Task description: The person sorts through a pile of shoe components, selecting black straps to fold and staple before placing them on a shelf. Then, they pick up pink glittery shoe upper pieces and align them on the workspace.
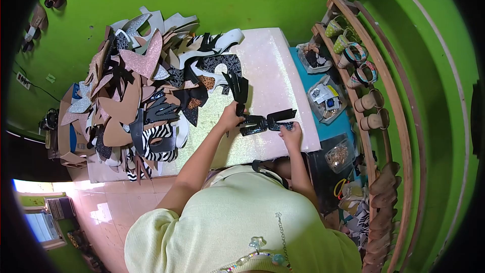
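Observation:
Black shiny shoe-upper straps [258,125], spread out like a bow with a textured crocodile-look surface, lie low over the pale shimmering table. The fingers of my right hand [291,135] are closed on their right end. My left hand [231,116] is closed around the lower end of another black strap piece [237,88], which stands up and fans out above it. That hand is also right beside the left end of the bow-shaped straps. To its left spreads a big pile of cut shoe uppers [118,103] in tan, pink glitter, zebra and black.
The table [270,53] has a shimmering cover. On its right, a teal surface carries plastic containers [326,98] of small parts. Beyond stands a wooden rack [399,136] with sandals [369,100]. A cardboard box [68,144] is at the pile's left. Yellow-handled scissors [339,188] lie at lower right.

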{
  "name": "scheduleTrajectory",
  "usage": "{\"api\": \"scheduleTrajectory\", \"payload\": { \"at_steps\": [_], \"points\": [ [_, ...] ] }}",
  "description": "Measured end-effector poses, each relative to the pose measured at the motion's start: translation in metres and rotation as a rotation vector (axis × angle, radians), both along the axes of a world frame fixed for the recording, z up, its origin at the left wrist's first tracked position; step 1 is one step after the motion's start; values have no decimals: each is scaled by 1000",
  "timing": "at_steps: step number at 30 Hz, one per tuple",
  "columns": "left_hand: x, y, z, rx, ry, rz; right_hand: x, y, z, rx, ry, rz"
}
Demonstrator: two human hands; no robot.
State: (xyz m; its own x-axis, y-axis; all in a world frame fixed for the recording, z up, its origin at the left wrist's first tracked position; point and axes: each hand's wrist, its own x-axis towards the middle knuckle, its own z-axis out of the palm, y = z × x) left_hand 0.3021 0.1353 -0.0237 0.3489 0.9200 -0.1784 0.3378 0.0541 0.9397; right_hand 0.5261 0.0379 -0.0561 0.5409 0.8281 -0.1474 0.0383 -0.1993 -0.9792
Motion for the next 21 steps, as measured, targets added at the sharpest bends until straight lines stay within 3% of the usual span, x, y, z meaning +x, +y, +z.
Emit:
{"api": "scheduleTrajectory", "payload": {
  "at_steps": [6, 10, 21],
  "points": [
    [9, 17, -14, 210, 185, -40, 0, -6, 15, -245, -21, -22],
    [10, 24, -19, 219, 279, -134, 4, -7, 0, -239, -47, -77],
    [12, 26, -28, 315, 252, -85, 4, -7, -7, -266, -223, -107]
  ]
}}
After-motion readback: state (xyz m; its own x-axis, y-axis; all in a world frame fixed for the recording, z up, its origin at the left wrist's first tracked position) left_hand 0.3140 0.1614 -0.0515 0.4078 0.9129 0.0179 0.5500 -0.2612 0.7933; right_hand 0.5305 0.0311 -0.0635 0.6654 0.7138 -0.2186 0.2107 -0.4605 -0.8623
